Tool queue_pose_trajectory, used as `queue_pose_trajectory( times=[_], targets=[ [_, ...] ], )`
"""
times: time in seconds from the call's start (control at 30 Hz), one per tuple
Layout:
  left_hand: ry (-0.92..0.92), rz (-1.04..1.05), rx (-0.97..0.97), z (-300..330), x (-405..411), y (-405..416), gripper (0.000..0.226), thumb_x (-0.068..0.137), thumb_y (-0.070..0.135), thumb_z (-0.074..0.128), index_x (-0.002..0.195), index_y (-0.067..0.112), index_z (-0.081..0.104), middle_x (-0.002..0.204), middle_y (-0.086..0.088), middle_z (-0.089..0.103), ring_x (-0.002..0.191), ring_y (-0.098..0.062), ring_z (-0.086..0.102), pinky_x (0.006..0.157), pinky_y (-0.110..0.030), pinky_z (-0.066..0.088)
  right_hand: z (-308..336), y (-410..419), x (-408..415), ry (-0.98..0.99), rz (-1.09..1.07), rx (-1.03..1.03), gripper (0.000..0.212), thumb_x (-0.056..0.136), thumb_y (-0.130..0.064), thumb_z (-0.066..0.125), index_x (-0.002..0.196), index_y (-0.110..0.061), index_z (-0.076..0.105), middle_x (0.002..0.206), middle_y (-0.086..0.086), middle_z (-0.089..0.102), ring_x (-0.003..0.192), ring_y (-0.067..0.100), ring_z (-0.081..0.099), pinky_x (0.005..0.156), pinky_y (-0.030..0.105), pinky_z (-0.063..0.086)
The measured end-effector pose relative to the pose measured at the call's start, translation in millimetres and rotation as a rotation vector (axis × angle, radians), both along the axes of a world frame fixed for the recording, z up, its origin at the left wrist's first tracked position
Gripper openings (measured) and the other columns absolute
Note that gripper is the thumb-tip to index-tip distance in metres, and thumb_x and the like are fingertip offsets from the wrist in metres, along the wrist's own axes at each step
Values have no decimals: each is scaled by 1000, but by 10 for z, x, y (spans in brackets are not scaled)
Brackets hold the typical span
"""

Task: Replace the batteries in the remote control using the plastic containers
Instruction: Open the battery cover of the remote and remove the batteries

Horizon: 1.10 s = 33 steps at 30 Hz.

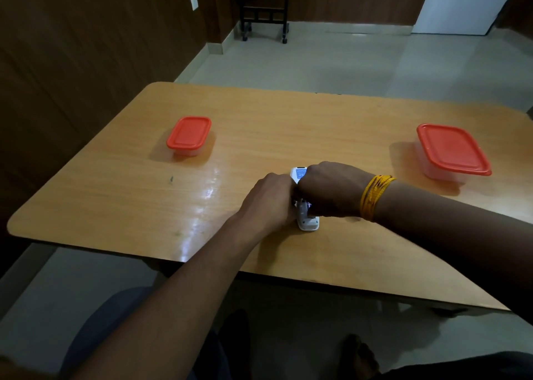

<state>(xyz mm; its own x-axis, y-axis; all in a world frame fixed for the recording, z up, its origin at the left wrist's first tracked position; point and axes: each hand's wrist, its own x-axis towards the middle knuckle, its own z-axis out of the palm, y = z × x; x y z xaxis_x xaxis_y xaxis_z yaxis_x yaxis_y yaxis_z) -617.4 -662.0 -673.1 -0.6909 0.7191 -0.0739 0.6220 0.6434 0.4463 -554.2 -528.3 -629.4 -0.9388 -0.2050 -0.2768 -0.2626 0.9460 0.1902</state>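
Note:
A white remote control (pixel 308 223) lies on the wooden table (pixel 144 195) near the middle, with its back side up and a blue label at its far end. My left hand (pixel 269 199) grips its left side. From the right, my right hand (pixel 331 189) covers its middle, so the battery compartment is hidden. A small plastic container with a red lid (pixel 189 135) stands closed at the far left. At the far right a larger container with a red lid (pixel 451 151) is closed too.
The table's near edge runs just in front of my forearms. A yellow thread band is wound round my right wrist. Beyond the table are a tiled floor, a black wheeled stand (pixel 265 13) and a brown wall at the left.

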Motion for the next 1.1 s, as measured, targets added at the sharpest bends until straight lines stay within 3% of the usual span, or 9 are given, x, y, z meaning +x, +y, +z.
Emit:
queue_pose_trajectory(
  times=[0.17, 0.23, 0.37, 0.43, 0.57, 0.7, 0.8, 0.9, 1.1],
  targets=[
    [23, -30, -40, 24, 18, 22, 39, 84, 11, 60, 54, 21, 37, 58, -2, 40, 53, -20, 38, 49, -33, 27, -53, 28, 84, 35, -4, -60, 10, 88, -27, 72, 92, -24, 63, 89, 6, 61, 74, 33, 57, 69, 38, 53],
    [19, -46, -57, 5, -1, 26, 39, 84, 11, 60, 53, 22, 40, 59, -2, 39, 60, -27, 44, 49, -32, 28, -114, 53, 139, 54, 3, -53, 16, 89, -29, 67, 83, -26, 52, 80, 4, 53, 69, 32, 50, 63, 35, 45],
    [19, -50, -56, -36, -31, 27, 22, 82, 14, 60, 63, 22, 55, 62, 1, 45, 68, -31, 55, 59, -30, 38, -194, 132, 252, 224, 76, -150, 7, 89, -18, 64, 95, -17, 66, 84, 8, 70, 68, 34, 63, 58, 39, 50],
    [12, -46, -36, -58, -41, 23, 19, 83, 14, 62, 66, 20, 58, 66, 1, 49, 65, -25, 53, 57, -30, 37, -242, 192, 305, 268, 101, -300, 22, 86, -13, 73, 104, -20, 65, 85, 4, 70, 66, 28, 65, 55, 38, 53],
    [32, -48, 1, -120, -82, 27, 22, 87, 12, 66, 98, 19, 83, 94, -10, 72, 86, -32, 68, 67, -35, 54, -394, 265, 385, 248, -14, -428, 15, 91, -27, 74, 103, -21, 66, 92, 0, 69, 69, 17, 56, 61, 33, 48],
    [34, -46, 20, -154, -111, 39, 25, 87, 15, 72, 108, 17, 84, 107, -11, 77, 99, -31, 70, 79, -39, 59, -528, 284, 463, 253, -135, -566, 31, 89, -45, 52, 101, -25, 72, 85, -6, 65, 67, 11, 53, 61, 36, 50],
    [37, -43, 30, -167, -115, 42, 28, 87, 15, 73, 113, 18, 83, 113, -11, 77, 103, -30, 71, 84, -39, 60, -582, 255, 473, 276, -232, -629, 36, 85, -57, 50, 93, -27, 69, 79, -10, 64, 67, 11, 57, 63, 38, 52],
    [44, -43, 30, -174, -119, 38, 30, 86, 13, 71, 113, 18, 83, 114, -10, 77, 104, -30, 70, 84, -37, 59, -650, 250, 414, 319, -318, -645, 40, 81, -65, 60, 87, -25, 64, 74, -9, 64, 65, 15, 57, 61, 39, 51],
    [40, -40, 49, -179, -133, 27, 28, 86, 16, 72, 112, 18, 83, 109, -10, 78, 101, -29, 69, 80, -37, 58, -675, 263, 338, 323, -411, -743, 33, 79, -46, 85, 96, -24, 68, 72, -7, 66, 66, 10, 59, 62, 37, 51]
  ],
)
